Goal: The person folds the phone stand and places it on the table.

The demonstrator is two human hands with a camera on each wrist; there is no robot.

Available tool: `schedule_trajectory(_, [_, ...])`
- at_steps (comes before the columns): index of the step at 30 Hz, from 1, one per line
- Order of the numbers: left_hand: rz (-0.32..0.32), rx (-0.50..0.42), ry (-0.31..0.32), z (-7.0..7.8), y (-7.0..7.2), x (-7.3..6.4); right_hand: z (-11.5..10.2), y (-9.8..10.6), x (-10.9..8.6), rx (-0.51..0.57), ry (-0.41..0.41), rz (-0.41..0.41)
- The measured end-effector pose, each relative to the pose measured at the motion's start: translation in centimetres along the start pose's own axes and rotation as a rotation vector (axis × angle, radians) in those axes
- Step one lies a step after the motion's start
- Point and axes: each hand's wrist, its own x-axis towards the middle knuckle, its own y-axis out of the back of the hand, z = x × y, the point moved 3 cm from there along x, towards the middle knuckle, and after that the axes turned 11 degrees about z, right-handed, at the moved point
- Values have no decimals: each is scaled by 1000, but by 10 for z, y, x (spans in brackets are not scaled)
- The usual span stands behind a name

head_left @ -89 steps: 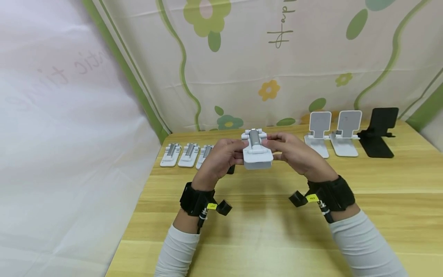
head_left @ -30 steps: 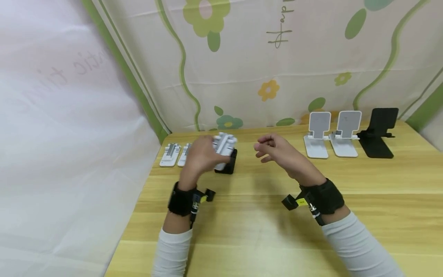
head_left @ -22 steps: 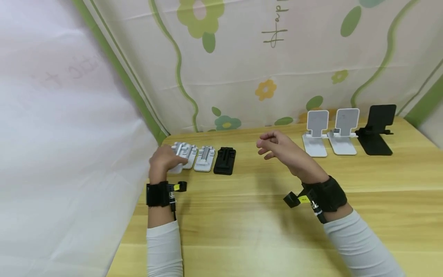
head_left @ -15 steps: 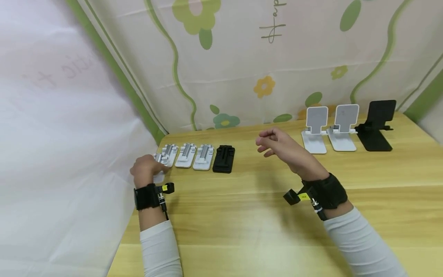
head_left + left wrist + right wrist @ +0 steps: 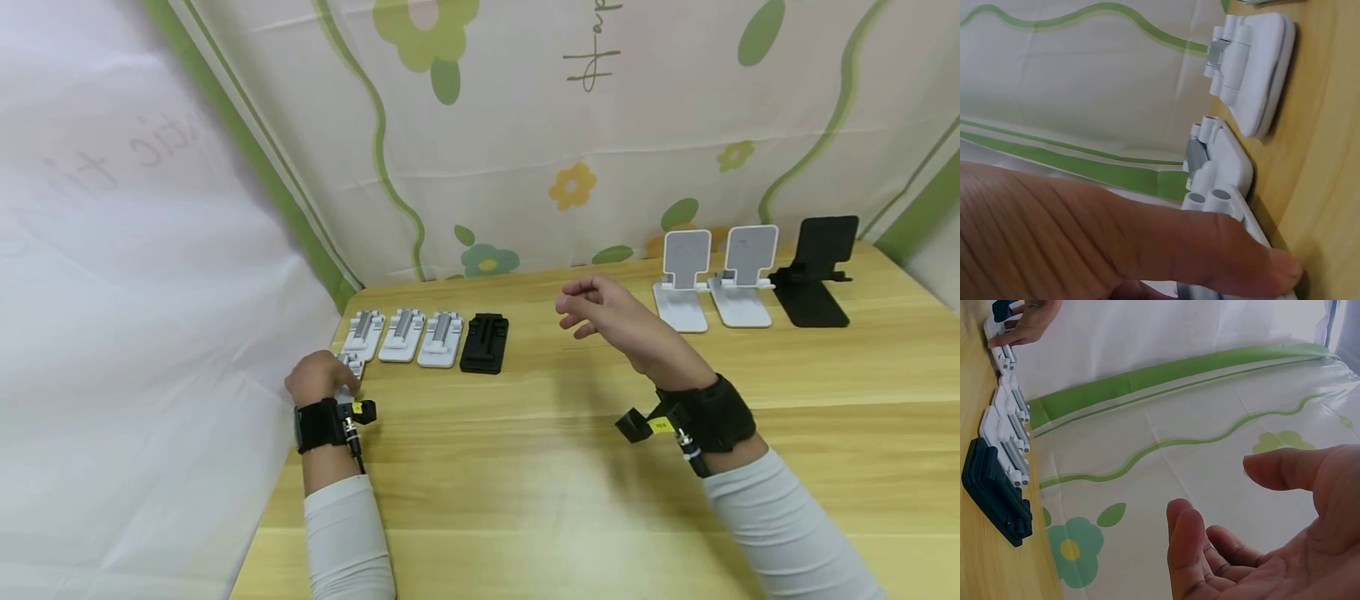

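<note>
At the table's left edge my left hand (image 5: 318,377) grips a folded white phone stand (image 5: 350,364), thumb along its side and fingers mostly hidden behind. In the left wrist view the thumb tip is right at the wood, and the stand's hinge end meets another folded white stand (image 5: 1229,153). Behind it runs a row of folded stands: a white one (image 5: 365,333), a second white one (image 5: 402,335), a third white one (image 5: 441,339) and a black one (image 5: 485,343). My right hand (image 5: 611,321) hovers over the middle of the table, fingers loosely bent, holding nothing.
Unfolded at the back right stand a white phone stand (image 5: 681,308), another white one (image 5: 742,307) and a black one (image 5: 813,304). A flowered cloth (image 5: 510,150) hangs behind the wooden table (image 5: 555,475); white cloth (image 5: 150,375) hangs along its left side.
Both hands held the folded white stand at centre; the right hand let go. My left hand carried it left over the row and lowered it to the table's left edge. The right hand hardly moved afterwards.
</note>
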Motion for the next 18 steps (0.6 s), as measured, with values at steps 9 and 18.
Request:
schedule_trajectory(9, [-29, 51, 25, -4, -2, 1, -1, 0, 0, -12, 4, 5])
schedule_trajectory(18, [-30, 77, -14, -6, -2, -1, 6, 9, 6, -81, 27, 58])
